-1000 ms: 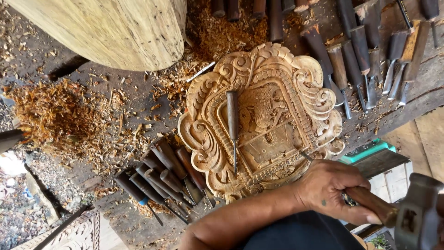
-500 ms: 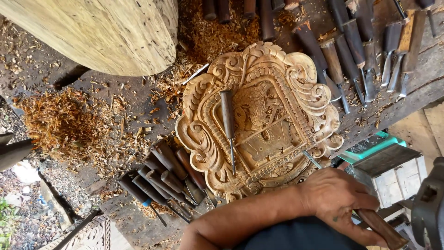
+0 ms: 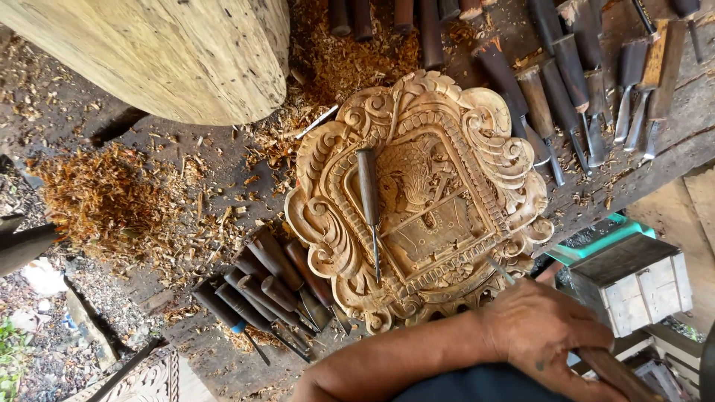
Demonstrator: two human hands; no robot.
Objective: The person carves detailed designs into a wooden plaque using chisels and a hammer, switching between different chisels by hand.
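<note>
Your left hand (image 3: 547,339) has its grip closed around a wooden-handled chisel (image 3: 596,365), whose blade touches the lower edge of the carved wooden panel (image 3: 424,201). The panel lies flat on the surface (image 3: 186,160), with another chisel (image 3: 369,205) resting across its middle. Your right hand is out of view.

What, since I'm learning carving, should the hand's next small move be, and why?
Probably seat the chisel's tip firmly in the panel's rim before any strike: the left hand grips its handle, and the blade only just meets the lower scrollwork.
</note>
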